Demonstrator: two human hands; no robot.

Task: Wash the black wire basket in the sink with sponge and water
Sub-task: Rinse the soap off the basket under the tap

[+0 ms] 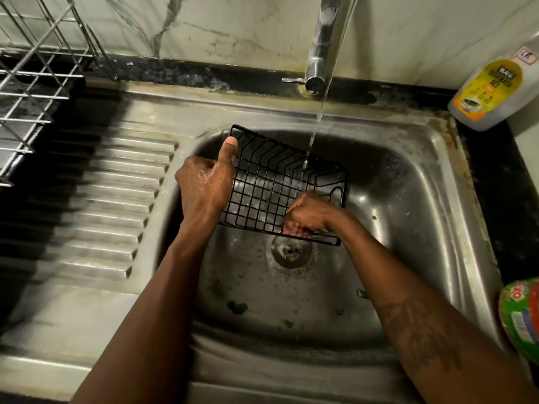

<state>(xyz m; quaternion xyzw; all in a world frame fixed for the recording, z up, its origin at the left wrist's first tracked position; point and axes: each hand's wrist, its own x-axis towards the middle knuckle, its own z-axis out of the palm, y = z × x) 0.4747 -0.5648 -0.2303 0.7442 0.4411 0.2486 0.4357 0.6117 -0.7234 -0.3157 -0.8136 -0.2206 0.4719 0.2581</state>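
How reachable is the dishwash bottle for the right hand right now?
Probably yes: nothing stands between the right hand and the dishwash bottle, but that hand grips the black wire basket now.

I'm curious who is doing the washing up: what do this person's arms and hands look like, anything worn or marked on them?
Both arms are bare: no sleeves, gloves, watch or rings in view. The right forearm carries a dark, leafy-looking tattoo. The left hand is wet and speckled with droplets; the right hand looks wet too.
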